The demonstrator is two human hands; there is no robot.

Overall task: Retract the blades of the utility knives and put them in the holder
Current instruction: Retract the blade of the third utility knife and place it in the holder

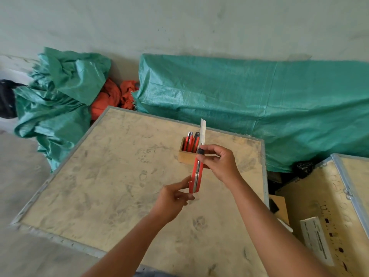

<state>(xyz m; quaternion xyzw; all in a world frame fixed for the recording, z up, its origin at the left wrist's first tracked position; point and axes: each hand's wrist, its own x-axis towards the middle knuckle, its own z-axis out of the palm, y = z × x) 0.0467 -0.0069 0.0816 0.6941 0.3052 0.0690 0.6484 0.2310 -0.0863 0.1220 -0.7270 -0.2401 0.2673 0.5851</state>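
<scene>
Both bare forearms reach forward over the dusty crate top that serves as the tabletop (111, 176), hands meeting above its middle. The left hand (173, 198) sits lower, its grip closed lightly on the bottom end of a red utility knife (196, 172), thumb and fingertips pinching the handle's base. The right hand (217, 162) comes in from above with the wrist bent, its grip clamped on the knife's upper end, thumb on the black slider (200, 151). The knife stands nearly upright between the two grips, its silver blade (202, 132) fully extended above the right grip. Just beyond the right grip, the wooden holder (184, 154) rests on the tabletop with several red knives (189, 142) standing in it.
</scene>
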